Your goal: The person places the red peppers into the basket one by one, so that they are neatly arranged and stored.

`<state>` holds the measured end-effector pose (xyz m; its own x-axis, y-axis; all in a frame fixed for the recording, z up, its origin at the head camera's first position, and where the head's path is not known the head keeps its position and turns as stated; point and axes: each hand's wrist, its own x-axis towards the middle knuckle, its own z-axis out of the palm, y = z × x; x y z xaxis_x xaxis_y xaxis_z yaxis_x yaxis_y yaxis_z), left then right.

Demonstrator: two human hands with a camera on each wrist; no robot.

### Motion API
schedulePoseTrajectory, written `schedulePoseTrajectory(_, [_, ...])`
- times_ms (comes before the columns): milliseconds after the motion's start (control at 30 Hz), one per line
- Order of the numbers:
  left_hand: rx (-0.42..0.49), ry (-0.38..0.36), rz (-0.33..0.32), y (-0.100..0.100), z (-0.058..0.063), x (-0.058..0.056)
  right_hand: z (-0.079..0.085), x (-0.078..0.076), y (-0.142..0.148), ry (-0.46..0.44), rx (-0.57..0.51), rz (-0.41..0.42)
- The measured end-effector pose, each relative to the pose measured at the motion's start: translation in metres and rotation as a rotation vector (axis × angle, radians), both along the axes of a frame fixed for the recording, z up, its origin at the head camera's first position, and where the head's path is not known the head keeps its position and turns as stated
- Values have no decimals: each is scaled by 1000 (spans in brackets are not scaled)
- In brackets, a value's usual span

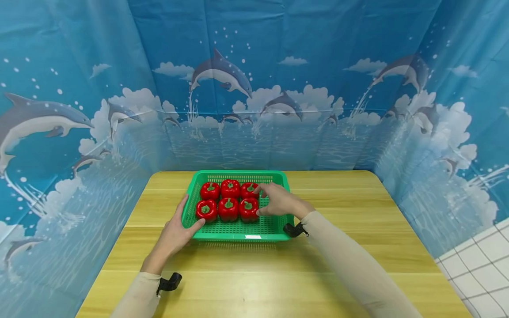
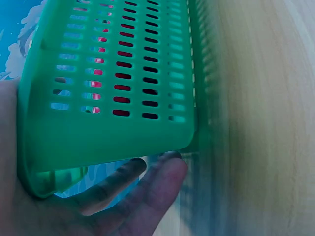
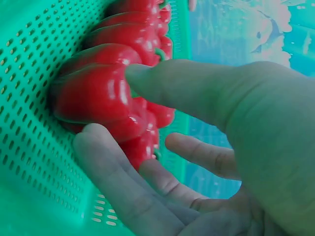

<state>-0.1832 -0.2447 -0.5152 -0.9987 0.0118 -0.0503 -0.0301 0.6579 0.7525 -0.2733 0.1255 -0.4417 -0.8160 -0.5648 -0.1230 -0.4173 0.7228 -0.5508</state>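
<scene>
Several red bell peppers (image 1: 228, 209) stand stems up in two rows of three inside a green plastic basket (image 1: 234, 236). My left hand (image 1: 175, 232) holds the basket at its front left corner, thumb over the rim and fingers (image 2: 162, 184) along the outside of the wall. Over the right part of the basket, my right hand (image 1: 280, 201) reaches in with thumb and fingers spread. Its thumb (image 3: 172, 86) overlaps the nearest bell pepper (image 3: 93, 93) in the right wrist view, and the fingertips lie beside the right-hand peppers.
The basket stands on a wooden table (image 1: 246, 278), near its back edge. A blue dolphin-print curtain (image 1: 254, 141) surrounds the table at the back and sides. White floor tiles (image 1: 481, 269) show at the lower right.
</scene>
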Motion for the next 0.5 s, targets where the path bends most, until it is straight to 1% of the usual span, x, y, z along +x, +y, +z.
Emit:
schedulePoseTrajectory(133, [-71,15,-18,-3,3,0,5,7,6,19,-55,-16])
schedulePoseTrajectory(300, [-104,1,-19,-6,4,-1,9,19,19,24,-159,-44])
schedulePoseTrajectory(500, [-156,13,-15,-10,8,-2,7,27,36,90,-264,-50])
